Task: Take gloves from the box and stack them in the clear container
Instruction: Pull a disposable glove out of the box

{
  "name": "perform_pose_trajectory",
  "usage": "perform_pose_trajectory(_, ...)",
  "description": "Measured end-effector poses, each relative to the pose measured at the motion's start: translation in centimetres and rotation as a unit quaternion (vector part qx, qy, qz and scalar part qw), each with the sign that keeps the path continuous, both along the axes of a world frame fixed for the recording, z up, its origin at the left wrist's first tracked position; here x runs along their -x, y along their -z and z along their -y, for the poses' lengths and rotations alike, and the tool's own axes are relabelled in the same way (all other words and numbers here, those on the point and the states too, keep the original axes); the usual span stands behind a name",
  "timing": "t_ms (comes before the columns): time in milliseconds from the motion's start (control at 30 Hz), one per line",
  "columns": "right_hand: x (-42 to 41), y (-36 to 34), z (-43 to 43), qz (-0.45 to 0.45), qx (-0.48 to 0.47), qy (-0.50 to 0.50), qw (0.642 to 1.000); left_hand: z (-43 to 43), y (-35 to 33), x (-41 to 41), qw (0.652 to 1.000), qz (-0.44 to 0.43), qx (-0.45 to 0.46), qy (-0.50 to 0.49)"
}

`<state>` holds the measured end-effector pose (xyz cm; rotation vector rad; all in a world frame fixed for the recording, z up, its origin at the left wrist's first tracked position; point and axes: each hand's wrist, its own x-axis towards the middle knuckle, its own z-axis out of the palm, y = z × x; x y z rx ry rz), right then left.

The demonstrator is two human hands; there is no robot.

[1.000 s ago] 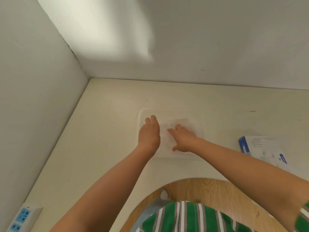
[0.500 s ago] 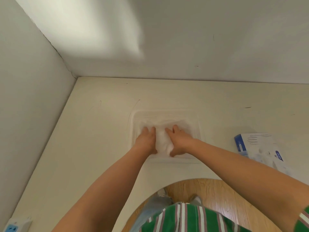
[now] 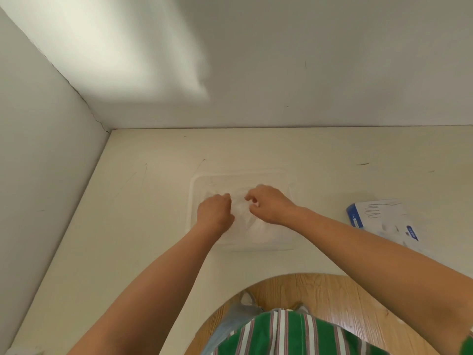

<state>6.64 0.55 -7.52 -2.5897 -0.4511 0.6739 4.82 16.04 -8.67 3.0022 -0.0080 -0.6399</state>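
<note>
A clear container (image 3: 289, 179) sits on the cream table, straight ahead of me. Thin see-through gloves (image 3: 243, 213) lie inside it. My left hand (image 3: 215, 213) is over the container's left half with its fingers curled, pinching the glove. My right hand (image 3: 271, 204) is over the middle, fingertips pinched on the same glove. The white and blue glove box (image 3: 381, 219) lies flat on the table to the right of the container, partly behind my right forearm.
The table (image 3: 143, 226) runs into a corner, with white walls on the left and at the back. Its near edge has a curved cut-out over a wooden floor (image 3: 332, 298). My striped green shirt fills the bottom of the view.
Both hands went from lying flat on the gloves to curled and pinching the top glove near the container's middle. The view has tilted, so the power strip at lower left is gone.
</note>
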Motion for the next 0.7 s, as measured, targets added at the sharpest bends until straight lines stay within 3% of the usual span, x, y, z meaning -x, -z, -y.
perform_pose_trajectory(133, 0.1, -4.1, 2.9, 0.096, -0.190, 0.063, 0.975, 3.3, -3.3, -0.7, 0.980, 0.160, 0.109, -0.042)
perform_pose_trajectory(267, 0.6, -5.7, 8.6, 0.147, -0.216, 0.165, 0.951, 9.1, -5.5, -0.6, 0.958, 0.189, 0.216, -0.020)
perform_pose_trajectory(467, 4.0, -3.5, 19.9, 0.128, -0.069, 0.290, 0.946, 19.0, -5.7, 1.8, 0.937, 0.116, 0.320, 0.076)
perform_pose_trajectory(567, 6.8, -2.4, 24.1, 0.062, 0.011, 0.344, 0.937, 23.0, -4.2, 2.6, 0.948, 0.017, 0.298, 0.110)
perform_pose_trajectory(700, 9.7, -0.6, 26.7, 0.001, 0.145, 0.326, 0.934, 25.6, -1.4, 3.7, 0.961, -0.064, 0.234, 0.134)
